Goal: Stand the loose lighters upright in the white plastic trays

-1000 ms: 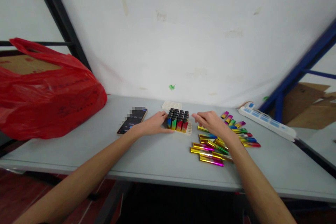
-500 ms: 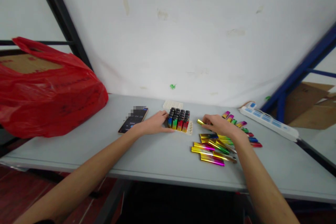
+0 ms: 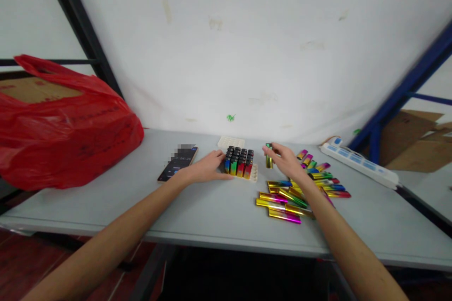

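Black-topped lighters point(image 3: 239, 161) in blue, green and red stand upright in rows in a white slotted tray point(image 3: 254, 174), whose right end shows bare slots. My left hand point(image 3: 208, 167) holds this tray at its left side, thumb along the front and fingers against the lighters behind. In my right hand point(image 3: 284, 157), pinched between thumb and fingers, is a green-and-gold lighter point(image 3: 269, 161), held upright to the right of the tray. Below and beyond that hand lies a loose pile of shiny lighters point(image 3: 282, 202), mostly gold with pink, green or blue ends.
A second white slotted tray point(image 3: 231, 142) lies behind the lighters near the wall. Left of my left hand is a phone point(image 3: 178, 163). A big red plastic bag point(image 3: 70, 127) stands at the far left. A white power strip point(image 3: 360, 164) lies on the right, with cardboard boxes point(image 3: 413, 141) beyond.
My right hand has lifted a lighter from beside the pile and turned it from lying to upright. My left hand stays at the tray.
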A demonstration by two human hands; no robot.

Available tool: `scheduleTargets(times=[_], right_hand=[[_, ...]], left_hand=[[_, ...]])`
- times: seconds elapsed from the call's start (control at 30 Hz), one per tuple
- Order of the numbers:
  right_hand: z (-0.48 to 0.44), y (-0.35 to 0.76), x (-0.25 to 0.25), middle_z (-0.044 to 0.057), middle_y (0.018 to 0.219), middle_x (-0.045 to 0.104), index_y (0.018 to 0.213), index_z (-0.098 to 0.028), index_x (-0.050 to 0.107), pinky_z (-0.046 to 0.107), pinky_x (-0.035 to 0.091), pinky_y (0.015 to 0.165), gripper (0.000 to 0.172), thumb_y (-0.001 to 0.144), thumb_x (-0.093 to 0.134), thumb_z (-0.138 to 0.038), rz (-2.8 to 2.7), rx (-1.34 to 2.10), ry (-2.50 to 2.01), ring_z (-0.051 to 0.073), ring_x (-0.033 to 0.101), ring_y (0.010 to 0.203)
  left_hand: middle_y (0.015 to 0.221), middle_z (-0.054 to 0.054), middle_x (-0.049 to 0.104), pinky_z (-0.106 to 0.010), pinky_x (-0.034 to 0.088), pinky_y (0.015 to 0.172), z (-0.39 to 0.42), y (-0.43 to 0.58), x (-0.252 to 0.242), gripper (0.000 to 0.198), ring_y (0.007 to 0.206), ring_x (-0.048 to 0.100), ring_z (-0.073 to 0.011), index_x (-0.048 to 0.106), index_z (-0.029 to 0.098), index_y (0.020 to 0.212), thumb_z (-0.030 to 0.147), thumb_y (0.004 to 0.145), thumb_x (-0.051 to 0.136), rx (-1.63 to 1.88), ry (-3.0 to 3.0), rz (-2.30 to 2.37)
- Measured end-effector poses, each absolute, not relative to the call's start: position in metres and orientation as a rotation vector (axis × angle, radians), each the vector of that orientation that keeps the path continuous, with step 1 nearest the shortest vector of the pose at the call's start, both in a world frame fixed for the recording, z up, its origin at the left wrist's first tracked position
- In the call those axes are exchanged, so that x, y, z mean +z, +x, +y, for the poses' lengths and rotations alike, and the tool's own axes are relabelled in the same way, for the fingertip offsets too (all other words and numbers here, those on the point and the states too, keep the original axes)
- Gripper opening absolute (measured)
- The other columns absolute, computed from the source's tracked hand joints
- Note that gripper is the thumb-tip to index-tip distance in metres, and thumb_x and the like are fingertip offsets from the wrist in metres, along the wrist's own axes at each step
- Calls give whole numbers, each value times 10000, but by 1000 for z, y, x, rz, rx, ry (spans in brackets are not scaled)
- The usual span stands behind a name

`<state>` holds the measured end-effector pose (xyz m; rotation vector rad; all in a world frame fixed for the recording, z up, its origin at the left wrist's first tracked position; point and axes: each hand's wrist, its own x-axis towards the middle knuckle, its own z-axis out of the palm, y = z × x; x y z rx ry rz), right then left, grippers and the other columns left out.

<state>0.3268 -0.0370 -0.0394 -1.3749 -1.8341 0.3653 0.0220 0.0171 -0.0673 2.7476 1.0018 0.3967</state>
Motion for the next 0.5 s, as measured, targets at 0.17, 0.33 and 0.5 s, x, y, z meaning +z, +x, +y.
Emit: scheduleTargets(times=[0.17,0.33,0.5], right_hand=[[-39,313,-44,-52,645,516,875,-232,507,260,450,556,505,935,485,-732,-1657,928,-1100,119,501,537],[-39,299,-50,-96,556,287,727,-228,443,203,183,399,587,894,484,-789,-1471,1127,-1177,67,233,427],[-38,292,-54,-68,467,241,545,-241,328,244,177,408,616,958,377,-695,-1421,1047,-1346,80,226,409]], left_hand=[[1375,-180,605,-423,432,1105,17,22,-67,808,1293,544,-354,583,141,1343,764,831,624,372,2743,1025],[1362,-186,609,-434,440,1096,16,22,-67,801,1278,549,-359,594,138,1322,765,824,633,387,2735,1015],[1351,-181,612,-432,440,1090,17,21,-69,797,1270,551,-354,601,142,1313,772,825,626,411,2733,1006]])
